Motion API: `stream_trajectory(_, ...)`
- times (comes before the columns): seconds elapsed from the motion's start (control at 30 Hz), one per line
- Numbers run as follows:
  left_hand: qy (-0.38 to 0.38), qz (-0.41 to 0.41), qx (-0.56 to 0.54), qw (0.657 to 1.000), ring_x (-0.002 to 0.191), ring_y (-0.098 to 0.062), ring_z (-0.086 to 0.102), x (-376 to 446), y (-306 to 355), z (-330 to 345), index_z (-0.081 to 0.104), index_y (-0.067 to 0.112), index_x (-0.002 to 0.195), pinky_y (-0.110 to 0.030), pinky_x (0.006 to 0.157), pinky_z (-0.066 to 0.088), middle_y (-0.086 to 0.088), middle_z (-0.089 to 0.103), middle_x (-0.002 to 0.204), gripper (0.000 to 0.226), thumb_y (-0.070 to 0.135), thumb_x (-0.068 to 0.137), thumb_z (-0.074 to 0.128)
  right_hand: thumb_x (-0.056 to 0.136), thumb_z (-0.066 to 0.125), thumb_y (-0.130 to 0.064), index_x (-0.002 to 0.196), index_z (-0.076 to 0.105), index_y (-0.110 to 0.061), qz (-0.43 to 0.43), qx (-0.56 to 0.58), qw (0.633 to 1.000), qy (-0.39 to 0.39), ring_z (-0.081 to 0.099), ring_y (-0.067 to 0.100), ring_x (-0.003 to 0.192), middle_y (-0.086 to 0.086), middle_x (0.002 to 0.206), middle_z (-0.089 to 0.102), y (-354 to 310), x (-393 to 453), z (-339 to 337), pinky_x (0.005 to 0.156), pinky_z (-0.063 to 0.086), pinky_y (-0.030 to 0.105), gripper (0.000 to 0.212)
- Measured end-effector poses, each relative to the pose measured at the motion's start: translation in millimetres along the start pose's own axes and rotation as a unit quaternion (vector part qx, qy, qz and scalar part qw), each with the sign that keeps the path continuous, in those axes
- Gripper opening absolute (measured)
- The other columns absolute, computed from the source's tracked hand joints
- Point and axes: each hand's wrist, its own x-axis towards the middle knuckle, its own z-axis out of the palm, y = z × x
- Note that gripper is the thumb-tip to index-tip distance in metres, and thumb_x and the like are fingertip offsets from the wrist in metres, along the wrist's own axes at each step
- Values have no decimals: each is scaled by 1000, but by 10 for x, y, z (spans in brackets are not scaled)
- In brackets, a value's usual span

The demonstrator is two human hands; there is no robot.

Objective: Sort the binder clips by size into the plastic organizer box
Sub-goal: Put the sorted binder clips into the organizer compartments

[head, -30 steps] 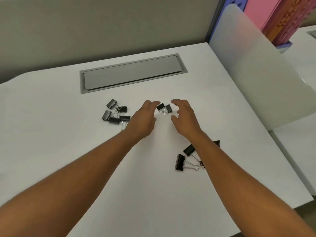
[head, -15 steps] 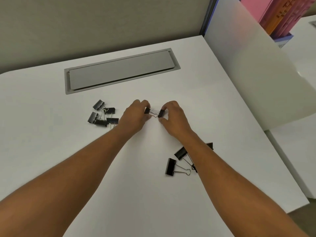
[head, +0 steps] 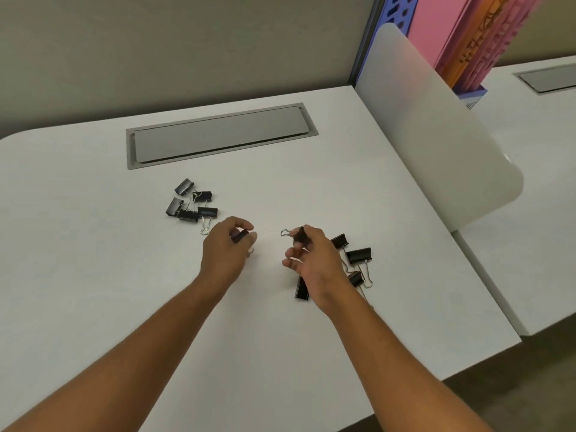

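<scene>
head | left hand (head: 225, 251) fingers pinched a small binder clip (head: 240, 236); right hand (head: 312, 262) fingers pinched another binder clip (head: 298, 234) | small clips pile (head: 190, 204) beyond left fingers, larger clips (head: 358, 255) beside right fingers on surface (head: 93, 275) | organizer box unseen | risk: wire handles snagging neighbours, mixing sizes

My left hand (head: 225, 251) covers most of the clip (head: 240, 236) it pinches. At centre right, my right hand (head: 314, 263) hides part of a black clip (head: 301, 289) beneath it, and its pinched clip (head: 300, 234) is blurred. Pink folders (head: 461, 35) run off the top edge.
</scene>
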Motion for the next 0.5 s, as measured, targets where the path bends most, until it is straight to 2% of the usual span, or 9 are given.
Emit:
stream_trajectory(0.07,-7,-36,-88,995,71,-16,69,-244,43,-121,74,23,104,-36,77,59,2,67,87,13,14,95,74,109,48,-35,80,60,-14,7,-34,999,11,52,15,61,-2,66,47,57,-108,47,65,52,33,37)
stream_trajectory(0.17,-5,-65,-163,985,73,-15,67,-589,58,-448,73,23,115,-34,73,55,-1,73,92,26,14,91,80,109,52,-36,80,55,-15,10,-42,999,-18,56,17,62,0,68,49,213,-319,229,66,55,35,36)
stream_trajectory(0.27,-10,-80,-193,978,73,-17,66,-782,112,-654,72,20,115,-32,70,52,-3,78,95,29,15,88,82,105,60,-21,86,60,-7,11,-14,998,-65,68,27,78,5,75,59,303,-431,338,73,59,39,24)
stream_trajectory(0.37,10,-77,-216,973,71,-20,66,-972,14,-1087,73,15,110,-34,68,51,-2,77,91,22,15,89,81,98,66,-7,89,59,-4,-6,-56,992,-112,71,31,84,7,79,62,484,-607,690,73,59,36,12)
stream_trajectory(0.5,36,-77,-226,970,74,-23,69,-1188,-202,-1705,75,14,108,-36,67,54,-9,75,95,17,12,91,79,95,73,-7,79,51,-8,-47,-152,980,-121,76,31,83,13,78,67,731,-868,1242,69,59,33,28)
